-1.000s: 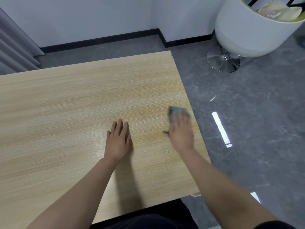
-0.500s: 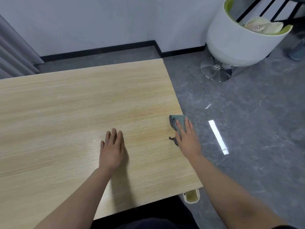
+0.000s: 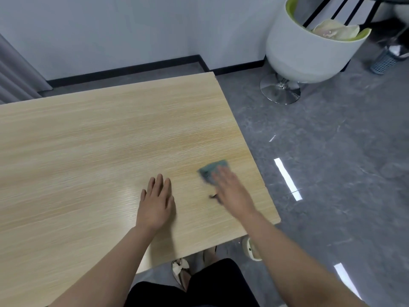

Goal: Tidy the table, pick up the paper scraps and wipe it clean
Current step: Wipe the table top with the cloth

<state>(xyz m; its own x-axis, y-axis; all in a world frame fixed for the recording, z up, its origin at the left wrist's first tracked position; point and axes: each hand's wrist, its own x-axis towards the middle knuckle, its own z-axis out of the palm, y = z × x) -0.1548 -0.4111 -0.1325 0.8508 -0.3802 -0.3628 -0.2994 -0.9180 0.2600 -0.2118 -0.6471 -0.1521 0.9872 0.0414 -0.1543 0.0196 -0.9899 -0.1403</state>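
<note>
A light wooden table (image 3: pixel 93 156) fills the left and centre of the head view. A blue-green cloth (image 3: pixel 211 170) lies flat near the table's right edge. My right hand (image 3: pixel 232 191) presses on the cloth with straight fingers and looks blurred from motion; most of the cloth is hidden under it. My left hand (image 3: pixel 156 201) rests flat on the tabletop, fingers straight, about a hand's width left of the cloth. No paper scraps show on the table.
A white tub chair (image 3: pixel 307 54) on a chrome base stands on the grey floor at the back right. A small white bin (image 3: pixel 251 249) sits under the table's near right corner. Grey curtains (image 3: pixel 13 74) hang at the far left.
My right hand has slid the cloth leftward from the table's right edge. My left hand stays flat where it was. The camera has tilted slightly.
</note>
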